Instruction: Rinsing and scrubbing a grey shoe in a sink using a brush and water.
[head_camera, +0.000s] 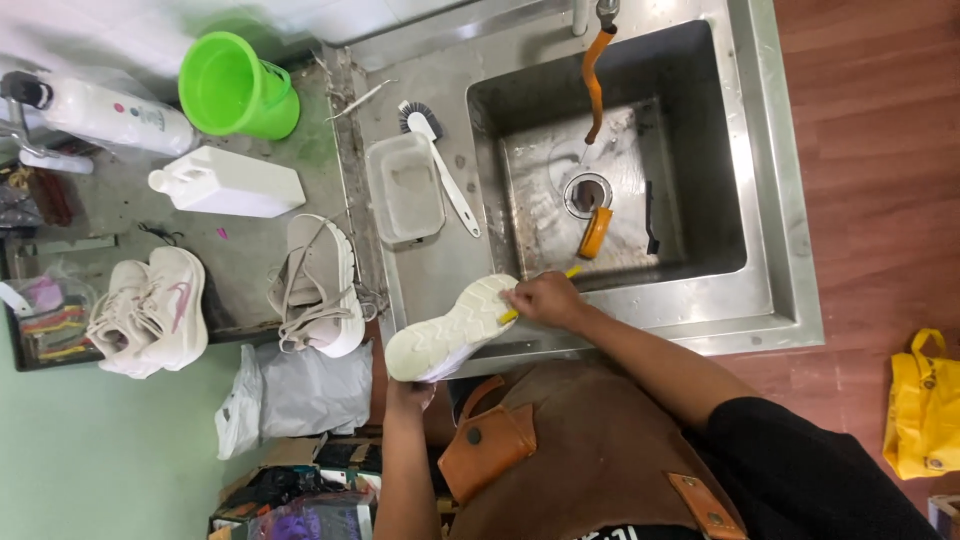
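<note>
Right hand (545, 298) at frame centre, fingers closed on a yellow brush (540, 293) pressed to the sole of a white shoe (452, 329). Left hand (410, 394) grips the shoe from below, lower centre. Steel sink (640, 290) just above; beige sneakers (318, 287) left.

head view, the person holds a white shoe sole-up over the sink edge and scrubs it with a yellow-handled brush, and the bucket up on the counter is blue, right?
Not quite: the head view shows the bucket is bright green, not blue. The rest holds: the left hand holds the white shoe sole-up while the right hand works a yellow-handled brush.
</note>
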